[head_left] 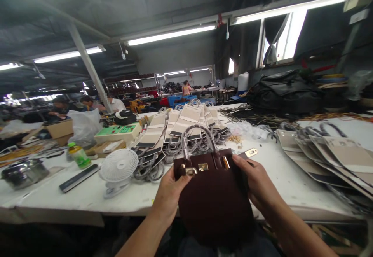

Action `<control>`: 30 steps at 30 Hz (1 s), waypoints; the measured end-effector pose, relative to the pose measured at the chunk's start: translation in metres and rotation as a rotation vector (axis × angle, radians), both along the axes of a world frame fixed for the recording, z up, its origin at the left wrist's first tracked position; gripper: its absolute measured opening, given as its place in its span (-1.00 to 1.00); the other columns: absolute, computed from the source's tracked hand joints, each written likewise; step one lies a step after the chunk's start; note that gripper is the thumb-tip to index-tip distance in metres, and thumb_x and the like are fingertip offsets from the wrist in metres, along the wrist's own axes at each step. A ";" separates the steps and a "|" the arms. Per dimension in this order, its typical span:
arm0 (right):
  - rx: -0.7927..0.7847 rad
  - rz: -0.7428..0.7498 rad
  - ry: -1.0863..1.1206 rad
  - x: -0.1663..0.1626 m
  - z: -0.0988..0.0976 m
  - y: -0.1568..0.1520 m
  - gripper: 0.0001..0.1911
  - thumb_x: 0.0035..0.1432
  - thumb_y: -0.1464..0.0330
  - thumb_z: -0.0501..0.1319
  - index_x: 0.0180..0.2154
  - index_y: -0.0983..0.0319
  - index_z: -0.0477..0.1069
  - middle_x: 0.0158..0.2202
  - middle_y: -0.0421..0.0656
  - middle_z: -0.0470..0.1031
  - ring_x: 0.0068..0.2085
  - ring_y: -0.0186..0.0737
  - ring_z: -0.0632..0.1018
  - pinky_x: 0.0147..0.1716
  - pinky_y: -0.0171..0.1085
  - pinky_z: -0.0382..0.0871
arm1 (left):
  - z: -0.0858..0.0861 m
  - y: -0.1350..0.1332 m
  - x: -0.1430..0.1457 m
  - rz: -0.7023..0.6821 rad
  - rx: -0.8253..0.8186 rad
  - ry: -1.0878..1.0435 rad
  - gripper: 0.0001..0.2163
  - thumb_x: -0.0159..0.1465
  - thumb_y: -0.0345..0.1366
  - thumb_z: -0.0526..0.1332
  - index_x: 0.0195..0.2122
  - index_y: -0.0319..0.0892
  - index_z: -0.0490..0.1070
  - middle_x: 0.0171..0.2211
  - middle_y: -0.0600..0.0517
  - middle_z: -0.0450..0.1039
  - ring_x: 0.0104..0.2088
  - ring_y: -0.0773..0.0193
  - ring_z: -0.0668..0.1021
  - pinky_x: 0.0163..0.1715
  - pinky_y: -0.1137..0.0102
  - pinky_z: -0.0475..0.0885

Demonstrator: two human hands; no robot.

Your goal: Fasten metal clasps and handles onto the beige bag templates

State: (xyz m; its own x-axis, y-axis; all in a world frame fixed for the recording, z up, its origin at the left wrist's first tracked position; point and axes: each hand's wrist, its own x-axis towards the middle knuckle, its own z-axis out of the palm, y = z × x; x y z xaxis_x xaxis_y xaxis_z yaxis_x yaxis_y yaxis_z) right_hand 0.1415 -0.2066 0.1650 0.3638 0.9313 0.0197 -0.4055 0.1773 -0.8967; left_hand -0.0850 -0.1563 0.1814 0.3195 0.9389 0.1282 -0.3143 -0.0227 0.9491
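Observation:
A dark brown handbag panel (pixel 214 202) with gold hardware hangs upright between my two hands, over the table's front edge. Its arched handle (pixel 199 126) is wrapped in clear plastic. My left hand (pixel 169 191) grips the upper left edge, thumb beside a gold-ended strap. On the upper right edge my right hand (pixel 255 179) is closed, and a strap with a gold plate (pixel 251 152) sticks out past it. A gold clasp (pixel 203 166) sits at the panel's top middle. The lower part of the panel is dark and hard to make out.
Behind it lies a pile of beige-backed panels (pixel 186 119) with wrapped handles; another stack (pixel 329 152) is at right. A white fan (pixel 119 167), a bottle (pixel 78 156), a metal pot (pixel 25 172) and a green-topped machine (pixel 118 131) stand at left. Several people sit further back.

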 end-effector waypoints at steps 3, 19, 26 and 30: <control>-0.035 -0.007 -0.007 0.012 -0.021 0.023 -0.60 0.00 0.03 0.51 -0.39 0.24 0.59 -0.39 -0.08 0.67 -0.38 -0.03 0.63 -0.36 -0.17 0.52 | -0.026 0.023 0.015 0.003 -0.084 -0.095 -0.61 0.22 -0.07 0.47 -0.02 -0.16 0.52 -0.14 -0.06 0.65 -0.14 0.08 0.67 -0.05 0.23 0.54; -0.637 0.174 -0.440 0.075 -0.137 0.132 -0.61 0.15 0.05 0.38 -0.36 0.25 0.49 -0.53 -0.15 0.49 -0.61 -0.30 0.45 -0.69 -0.34 0.34 | -0.187 0.152 0.037 0.166 0.517 0.898 -0.67 0.20 -0.53 0.17 -0.09 -0.07 0.55 0.05 -0.04 0.56 0.12 -0.01 0.45 0.17 0.05 0.30; -0.202 -0.229 -0.215 0.103 -0.074 0.145 -0.58 0.11 0.06 0.44 -0.46 0.17 0.33 -0.58 -0.31 0.25 -0.61 -0.36 0.30 -0.68 -0.33 0.29 | -0.195 0.161 0.040 -0.024 0.740 1.046 -0.72 0.27 -0.53 0.15 -0.13 -0.06 0.54 0.02 0.04 0.59 0.00 0.09 0.51 0.01 0.15 0.35; -0.104 0.003 0.077 0.059 -0.052 0.189 -0.50 0.20 0.02 0.38 -0.51 0.14 0.20 -0.61 -0.34 0.08 -0.62 -0.39 0.18 -0.66 -0.34 0.27 | -0.191 0.174 0.045 -0.053 0.657 1.033 -0.83 0.30 -0.41 0.22 -0.16 -0.06 0.57 -0.04 0.03 0.62 -0.04 0.09 0.52 -0.02 0.16 0.34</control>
State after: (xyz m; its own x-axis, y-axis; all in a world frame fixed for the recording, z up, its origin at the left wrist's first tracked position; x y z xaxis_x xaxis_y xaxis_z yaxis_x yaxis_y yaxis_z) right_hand 0.2005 -0.0179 0.1131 0.3580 0.9279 -0.1045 -0.4740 0.0842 -0.8765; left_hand -0.0404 0.0176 -0.0098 0.5875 0.7739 0.2366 0.5642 -0.6013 0.5658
